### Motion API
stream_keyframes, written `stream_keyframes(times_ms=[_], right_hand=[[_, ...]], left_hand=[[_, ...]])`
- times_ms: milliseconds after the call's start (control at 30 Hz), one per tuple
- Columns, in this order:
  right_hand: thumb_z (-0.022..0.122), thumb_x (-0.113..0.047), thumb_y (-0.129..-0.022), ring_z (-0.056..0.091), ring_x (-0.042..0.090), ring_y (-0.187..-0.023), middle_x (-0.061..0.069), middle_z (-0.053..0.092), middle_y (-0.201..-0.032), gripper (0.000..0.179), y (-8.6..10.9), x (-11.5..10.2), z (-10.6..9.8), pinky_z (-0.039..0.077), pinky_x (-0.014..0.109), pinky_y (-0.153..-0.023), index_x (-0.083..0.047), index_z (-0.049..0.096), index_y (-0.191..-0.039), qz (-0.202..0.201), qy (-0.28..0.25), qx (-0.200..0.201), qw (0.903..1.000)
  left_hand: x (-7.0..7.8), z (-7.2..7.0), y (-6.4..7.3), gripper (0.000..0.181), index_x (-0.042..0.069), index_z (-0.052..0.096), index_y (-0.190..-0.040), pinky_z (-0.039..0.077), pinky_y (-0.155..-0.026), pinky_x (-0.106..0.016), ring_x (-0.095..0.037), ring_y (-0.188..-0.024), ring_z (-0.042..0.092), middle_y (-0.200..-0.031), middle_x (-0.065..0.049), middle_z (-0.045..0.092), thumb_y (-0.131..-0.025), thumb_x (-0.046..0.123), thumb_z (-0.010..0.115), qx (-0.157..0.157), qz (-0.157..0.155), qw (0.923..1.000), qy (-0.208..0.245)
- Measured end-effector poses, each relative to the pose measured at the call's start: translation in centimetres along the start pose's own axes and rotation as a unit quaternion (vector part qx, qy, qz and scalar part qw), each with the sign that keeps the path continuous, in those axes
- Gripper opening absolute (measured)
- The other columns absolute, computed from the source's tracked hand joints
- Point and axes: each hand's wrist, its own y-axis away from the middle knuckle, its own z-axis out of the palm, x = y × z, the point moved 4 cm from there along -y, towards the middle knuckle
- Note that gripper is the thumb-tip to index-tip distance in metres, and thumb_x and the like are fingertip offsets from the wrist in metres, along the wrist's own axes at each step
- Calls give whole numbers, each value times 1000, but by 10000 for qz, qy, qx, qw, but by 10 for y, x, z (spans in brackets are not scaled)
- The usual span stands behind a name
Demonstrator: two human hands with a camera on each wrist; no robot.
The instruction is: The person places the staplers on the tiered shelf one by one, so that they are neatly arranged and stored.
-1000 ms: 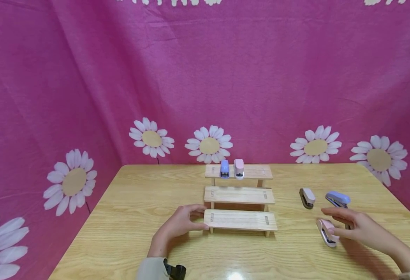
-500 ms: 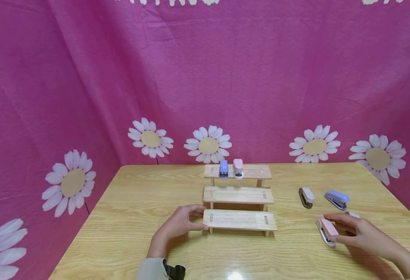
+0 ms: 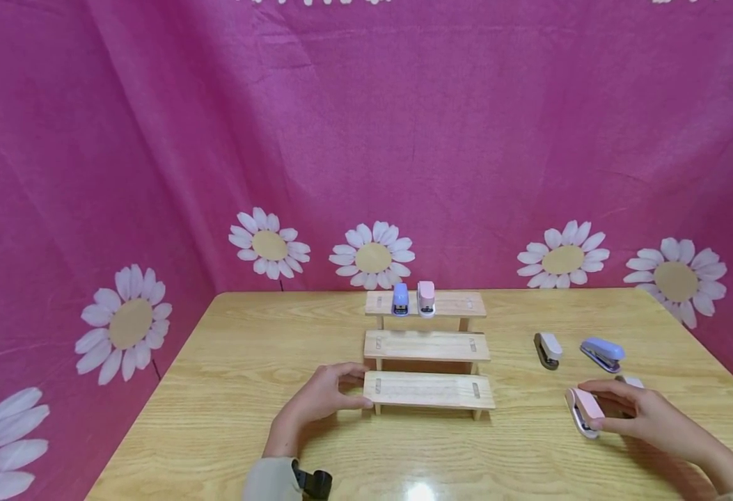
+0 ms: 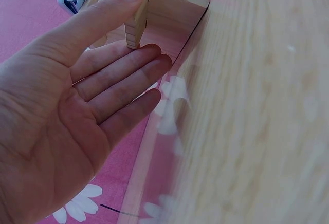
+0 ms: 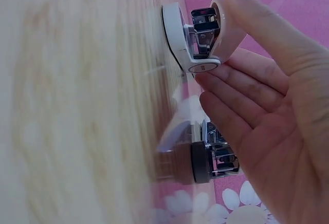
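A three-step wooden stand (image 3: 429, 390) is on the table. My left hand (image 3: 319, 398) grips the left end of its lowest step; in the left wrist view the thumb is on the board and the fingers reach behind the leg. On the top step a blue stapler (image 3: 400, 299) and a pink-and-white stapler (image 3: 426, 299) stand side by side. To the right, my right hand (image 3: 651, 419) pinches another pink-and-white stapler (image 3: 584, 412) between thumb and fingers. The right wrist view shows this stapler (image 5: 177, 36) beside the tabletop; whether it touches is hard to tell.
Beyond the right hand lie a pale stapler with a dark base (image 3: 549, 350) and a blue stapler (image 3: 603, 353). Another pale stapler (image 3: 633, 382) is partly hidden behind the right hand. A pink flowered cloth (image 3: 466, 174) hangs behind the table (image 3: 216, 431).
My right hand has closed its thumb and fingers onto the pink-and-white stapler, which has shifted only slightly. The left hand has kept its place on the stand.
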Motion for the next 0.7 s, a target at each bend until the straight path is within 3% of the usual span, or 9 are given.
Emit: stream_keyframes(times_ms=[300,533,700], right_hand=[[71,1,-85,50,-19,-114,-29,59,-121,39,-3,-10,-2,45,-1,-87,2,61,-123,-54,695,616,9957],[73,-4,-85,44,-23,-116,-37,49,-127,43,-16,-23,-8,41,-3,-87,-4,61,-126,88,1031,780,9916],[74,-7,-86,44,-22,-115,-33,51,-126,44,-27,-34,-9,40,-3,-89,-8,62,-127,47,1108,867,9900]], left_hand=[[1,0,0,59,3,59,-131,48,-104,-48,-27,-115,64,-126,-12,67,-82,30,79,9,47,10000,-29],[0,-1,0,58,2,59,-130,49,-104,-47,-27,-115,64,-125,-13,67,-82,29,79,31,85,10000,-20],[0,0,-1,58,2,60,-130,50,-103,-47,-27,-114,65,-125,-13,67,-82,28,80,39,133,9999,-8]])
